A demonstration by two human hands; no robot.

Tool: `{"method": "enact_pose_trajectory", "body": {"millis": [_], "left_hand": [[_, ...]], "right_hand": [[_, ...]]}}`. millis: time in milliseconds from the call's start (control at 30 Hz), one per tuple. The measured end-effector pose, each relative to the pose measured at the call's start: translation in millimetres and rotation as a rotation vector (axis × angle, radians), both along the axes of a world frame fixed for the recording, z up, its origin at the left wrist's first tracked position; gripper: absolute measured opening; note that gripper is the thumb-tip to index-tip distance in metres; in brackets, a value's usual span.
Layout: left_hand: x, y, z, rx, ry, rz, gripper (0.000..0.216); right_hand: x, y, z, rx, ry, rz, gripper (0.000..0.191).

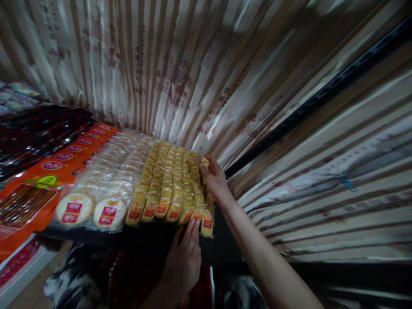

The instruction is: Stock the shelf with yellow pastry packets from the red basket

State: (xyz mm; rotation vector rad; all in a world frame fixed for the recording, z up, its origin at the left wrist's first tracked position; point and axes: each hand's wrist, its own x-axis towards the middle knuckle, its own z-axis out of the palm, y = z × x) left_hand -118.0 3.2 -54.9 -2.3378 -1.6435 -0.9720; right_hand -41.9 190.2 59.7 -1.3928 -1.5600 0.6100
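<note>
Rows of small yellow wrapped snack packs (pixel 170 184) lie stacked on a dark shelf (pixel 106 235). My left hand (pixel 185 257) reaches up from below, fingers stretched out and touching the front ends of the rightmost yellow rows. My right hand (pixel 215 179) is at the right side of the yellow stack, fingers curled against the packs near the back. Whether it grips a pack is hidden.
Left of the yellow packs lie clear bags of round pale cakes (pixel 96 201) with red labels, then orange packets (pixel 41 180) and dark red packets (pixel 35 133). Striped shiny foil sheeting (pixel 199 64) covers the wall behind and to the right.
</note>
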Motion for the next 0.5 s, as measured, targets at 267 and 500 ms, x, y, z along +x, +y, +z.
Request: {"method": "enact_pose_trajectory", "body": {"millis": [267, 500], "left_hand": [[-2, -1, 3.0, -0.002, 0.021, -0.003, 0.05], [-3, -1, 6.8, 0.051, 0.052, 0.006, 0.046]], "right_hand": [[60, -127, -56.1, 0.027, -0.119, -0.159, 0.047], [58, -157, -84.5, -0.067, -0.312, -0.242, 0.062]]}}
